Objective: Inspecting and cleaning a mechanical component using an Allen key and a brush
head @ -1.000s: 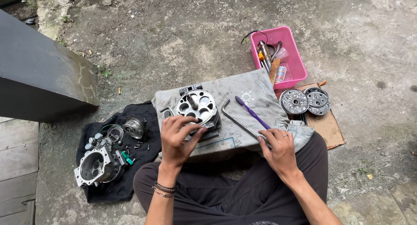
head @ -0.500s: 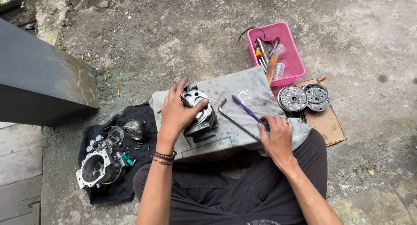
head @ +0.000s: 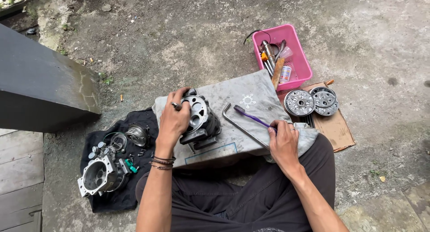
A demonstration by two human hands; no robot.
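My arms are bare, with no sleeves showing. On my left hand [head: 172,121] I wear a ring, and thin dark bands go around that wrist. My right hand [head: 283,144] has a ring too. My trousers [head: 233,200] are dark.

L hand [head: 172,120] fingers curled in a tight grip, wrist bent; R hand [head: 282,144] knuckles up, fingers closed.

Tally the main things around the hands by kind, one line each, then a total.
Engine part, tipped up in the left hand: 1
Purple toothbrush, in the right hand: 1
Bent hex key: 1
Round metal discs: 2
Pink basket: 1
Total: 6
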